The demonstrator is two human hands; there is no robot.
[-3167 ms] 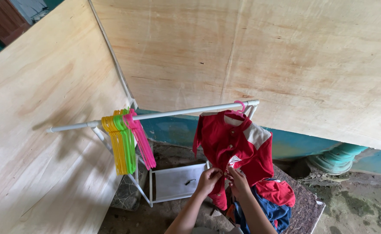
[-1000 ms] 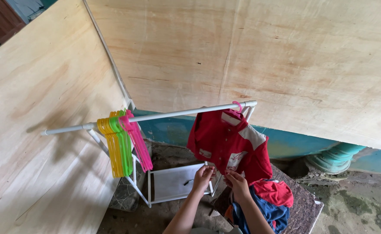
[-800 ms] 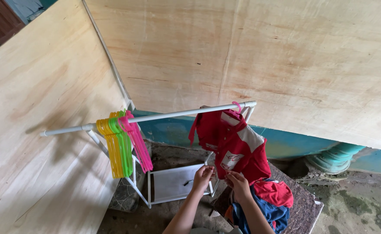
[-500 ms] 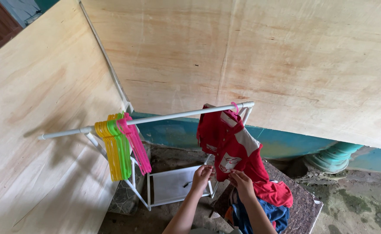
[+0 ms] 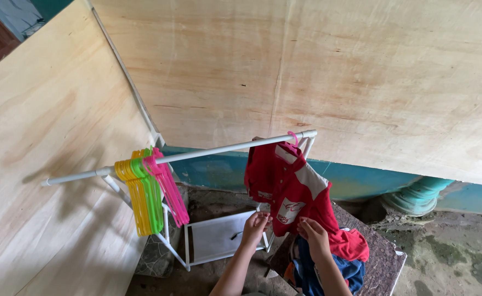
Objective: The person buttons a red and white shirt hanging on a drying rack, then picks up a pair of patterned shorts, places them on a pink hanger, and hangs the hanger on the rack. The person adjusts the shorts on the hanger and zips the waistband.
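> both hands are up at the hem of the red shirt (image 5: 290, 189), right? that shirt hangs off a pink hanger (image 5: 292, 138) at the right end of the rail (image 5: 197, 154).

yep. left hand (image 5: 256, 223) has its fingers pinched together on the lower front edge of the shirt, right hand (image 5: 313, 232) is closed on the hem just beside it. so the step looks like straightening or buttoning the front while it hangs, can't tell which from here.

> what's around the rail?

bunch of spare hangers (image 5: 150, 186) in yellow, green and pink near the rail's left end, well apart from the shirt. below the rail's right end, a pile of clothes (image 5: 334, 263), red and blue.

> next move?

my guess: it calls for a gentle tug downward, not sideways, or the hanger could slide off the rail's end.
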